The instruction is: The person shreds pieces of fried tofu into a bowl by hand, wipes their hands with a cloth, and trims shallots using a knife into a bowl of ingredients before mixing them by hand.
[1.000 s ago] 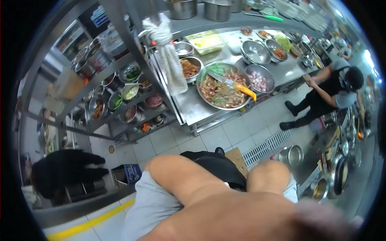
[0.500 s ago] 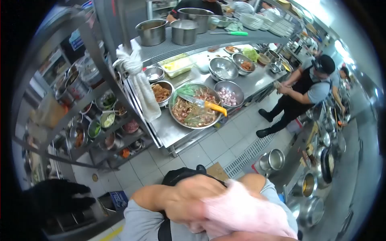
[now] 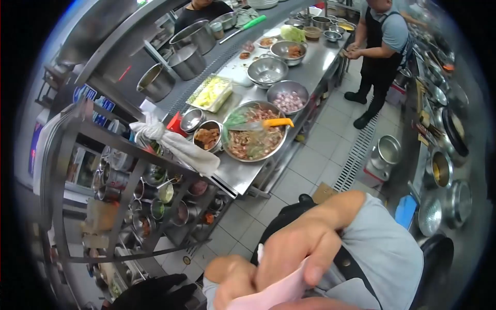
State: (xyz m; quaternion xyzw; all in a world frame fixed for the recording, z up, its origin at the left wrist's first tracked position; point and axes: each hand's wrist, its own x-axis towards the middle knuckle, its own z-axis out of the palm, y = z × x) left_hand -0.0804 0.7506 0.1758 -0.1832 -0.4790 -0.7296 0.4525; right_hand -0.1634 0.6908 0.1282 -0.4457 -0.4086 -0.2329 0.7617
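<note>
A pink cloth (image 3: 276,292) is bunched close below the camera, in front of my chest. My right hand (image 3: 299,248) is closed on it, its thumb pressed along the cloth's edge. Beside it, lower and to the left, my left hand (image 3: 232,289) is curled around the cloth's other side; its fingertips are partly hidden. Both arms are bent, with the elbows out in front of my dark apron. Most of the cloth runs out of the bottom of the view.
On the steel counter ahead stand a large bowl of shredded food (image 3: 258,142) with an orange-handled knife (image 3: 263,124) across it, a bowl of onions (image 3: 289,98) and a white towel (image 3: 181,144). A co-worker (image 3: 380,57) stands in the aisle. Pans (image 3: 439,168) line the right side.
The view has swung and tilted, with the counter now slanting upward to the right. The cloth, earlier spread wide to the right, is more bunched, and my right hand now shows on it.
</note>
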